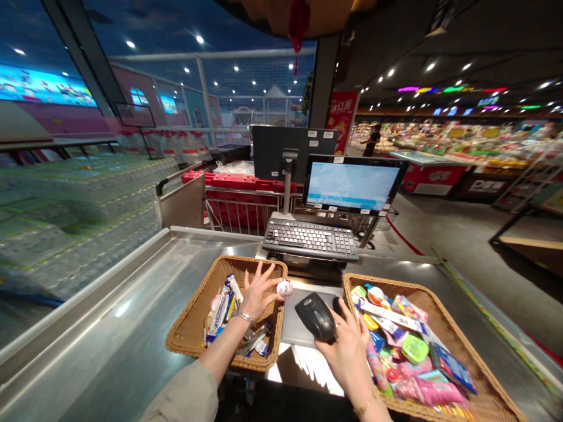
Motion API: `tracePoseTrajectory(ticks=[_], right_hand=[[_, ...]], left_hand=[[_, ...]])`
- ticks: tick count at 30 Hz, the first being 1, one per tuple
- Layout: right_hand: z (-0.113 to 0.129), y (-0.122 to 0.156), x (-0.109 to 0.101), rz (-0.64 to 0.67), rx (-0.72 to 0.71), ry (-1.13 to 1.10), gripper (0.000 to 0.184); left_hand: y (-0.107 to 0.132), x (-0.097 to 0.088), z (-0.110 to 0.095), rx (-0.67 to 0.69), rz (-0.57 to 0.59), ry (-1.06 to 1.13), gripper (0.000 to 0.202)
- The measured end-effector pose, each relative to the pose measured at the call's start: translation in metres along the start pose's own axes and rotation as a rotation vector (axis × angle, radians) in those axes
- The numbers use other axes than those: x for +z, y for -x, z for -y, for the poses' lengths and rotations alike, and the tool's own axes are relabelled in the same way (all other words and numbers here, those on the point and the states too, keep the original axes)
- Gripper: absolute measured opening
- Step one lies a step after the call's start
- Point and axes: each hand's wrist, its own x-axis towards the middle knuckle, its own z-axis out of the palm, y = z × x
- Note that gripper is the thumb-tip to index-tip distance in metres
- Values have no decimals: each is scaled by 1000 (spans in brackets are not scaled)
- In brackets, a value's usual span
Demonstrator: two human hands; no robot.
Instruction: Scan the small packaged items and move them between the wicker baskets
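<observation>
- Left hand (pixel 259 293): fingers spread and partly curled, the capsule apparently pinched at the thumb side rather than enclosed in the palm; the exact contact is hard to tell. It lies over the right rim of the left wicker basket (pixel 189 328).
- Pink-and-white egg-shaped capsule (pixel 284 288): held above that rim, just beside the handheld barcode scanner (pixel 319 316).
- Right hand (pixel 347 357): closed around the black scanner, its fingers wrapped over the body, with the head of the scanner turned toward the capsule. This hold brings the two objects near each other.
- Left basket: holds a few boxed and blister-packed goods (pixel 222 308), at the near edge of the steel checkout desk (pixel 101 305).
- Right wicker basket (pixel 457 328): piled with brightly packaged small goods (pixel 396 346), at the desk's near right corner.
- Black pad (pixel 299 328): set into the desk between the baskets, so each basket sits within reach of one hand.
- Keyboard (pixel 309 238) and touchscreen monitor (pixel 352 184): stand at the far edge of the desk, facing the person.
- Room: a supermarket, with shrink-wrapped bottled water (pixel 74 217) stacked left of the desk, a red shopping cart (pixel 237 205) beyond it, and a distant person (pixel 373 139) near lit produce displays (pixel 453 140).
</observation>
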Motion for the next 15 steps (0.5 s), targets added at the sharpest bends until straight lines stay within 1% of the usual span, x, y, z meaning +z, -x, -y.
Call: tracePoseTrajectory(ticks=[4,9,15], right_hand=[[2,0,-3,11,2,-29,40],[4,-1,-4,36,5,-54,35],[5,-3,-5,48,2,-65,38]], left_hand=[[-2,0,-2,2,-2,1,42],[-3,1,-2,6,-7,2,42],[-4,2,-1,-1,-6,-3,43]])
